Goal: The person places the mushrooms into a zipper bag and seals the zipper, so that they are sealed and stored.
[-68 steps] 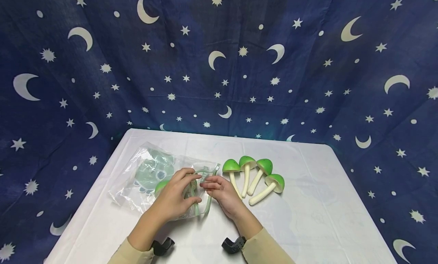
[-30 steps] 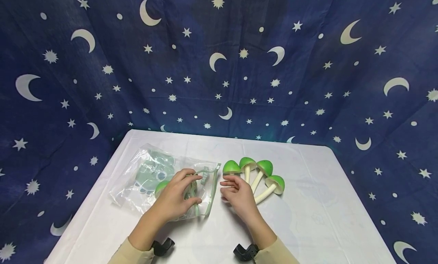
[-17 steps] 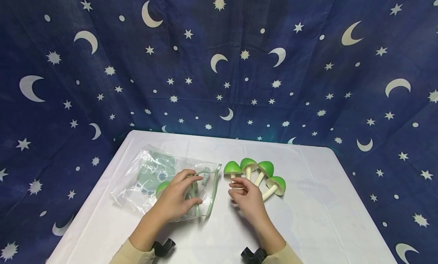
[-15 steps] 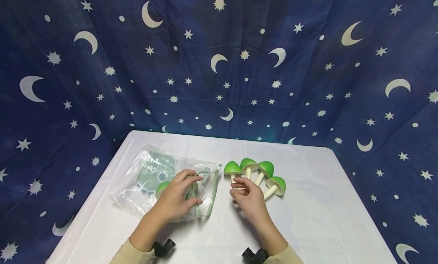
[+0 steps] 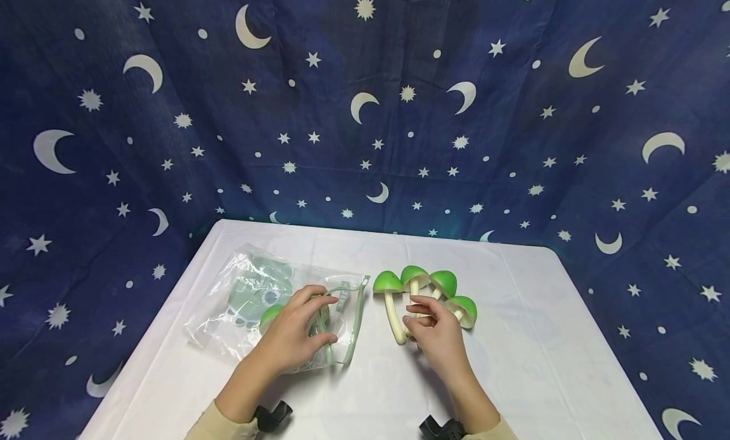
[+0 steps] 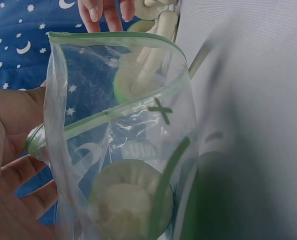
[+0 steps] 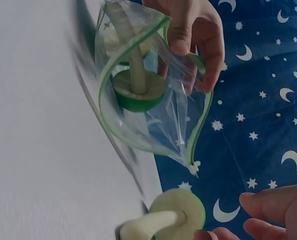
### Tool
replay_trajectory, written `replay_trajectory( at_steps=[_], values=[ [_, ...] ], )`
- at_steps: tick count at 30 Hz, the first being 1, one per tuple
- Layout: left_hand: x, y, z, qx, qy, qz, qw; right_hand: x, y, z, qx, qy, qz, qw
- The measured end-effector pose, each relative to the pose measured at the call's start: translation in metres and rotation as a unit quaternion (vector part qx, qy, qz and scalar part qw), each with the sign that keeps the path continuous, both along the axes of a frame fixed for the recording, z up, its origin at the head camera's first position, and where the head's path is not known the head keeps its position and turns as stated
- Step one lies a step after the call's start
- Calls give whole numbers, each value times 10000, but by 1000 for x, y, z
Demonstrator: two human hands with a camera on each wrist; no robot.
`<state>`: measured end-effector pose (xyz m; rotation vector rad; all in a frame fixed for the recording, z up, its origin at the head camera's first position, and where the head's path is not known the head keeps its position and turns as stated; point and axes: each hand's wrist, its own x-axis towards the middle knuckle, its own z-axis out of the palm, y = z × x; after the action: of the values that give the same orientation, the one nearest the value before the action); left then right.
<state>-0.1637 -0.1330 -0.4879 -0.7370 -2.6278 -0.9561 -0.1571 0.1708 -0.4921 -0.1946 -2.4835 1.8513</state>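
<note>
A clear zip bag (image 5: 213, 323) with a green-edged mouth and pale green print lies at the left of the table. My left hand (image 5: 291, 332) holds it by the mouth, thumb and fingers curled at the zip edge. The mouth gapes toward the right. Inside the bag lies at least one green-capped toy mushroom (image 5: 270, 316), its stem visible in the right wrist view (image 7: 137, 70). My right hand (image 5: 441, 338) hovers over the stems of several more green-capped mushrooms (image 5: 393, 313), fingers loosely bent with nothing seen between them. It hides some of the stems.
A white cloth covers the table (image 5: 547, 338). Behind and at both sides hangs a dark blue curtain (image 5: 319, 110) with moons and stars. The loose mushrooms fan out close to the bag's right end. Black wrist mounts (image 5: 274, 416) sit on both wrists.
My right hand has moved from the bag's mouth rightward to above the mushroom stems, uncovering the leftmost mushroom. The left hand keeps its hold on the bag.
</note>
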Motion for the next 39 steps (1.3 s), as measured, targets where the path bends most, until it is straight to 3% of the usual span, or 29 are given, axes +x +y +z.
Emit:
replay_trajectory(
  at_steps=[21, 39],
  values=[
    [2, 1, -2, 39, 3, 4, 10000, 9, 49, 12, 813, 188, -524, 9951],
    [0, 1, -1, -2, 50, 24, 10000, 11, 76, 17, 1387, 361, -1054, 9840]
  ],
)
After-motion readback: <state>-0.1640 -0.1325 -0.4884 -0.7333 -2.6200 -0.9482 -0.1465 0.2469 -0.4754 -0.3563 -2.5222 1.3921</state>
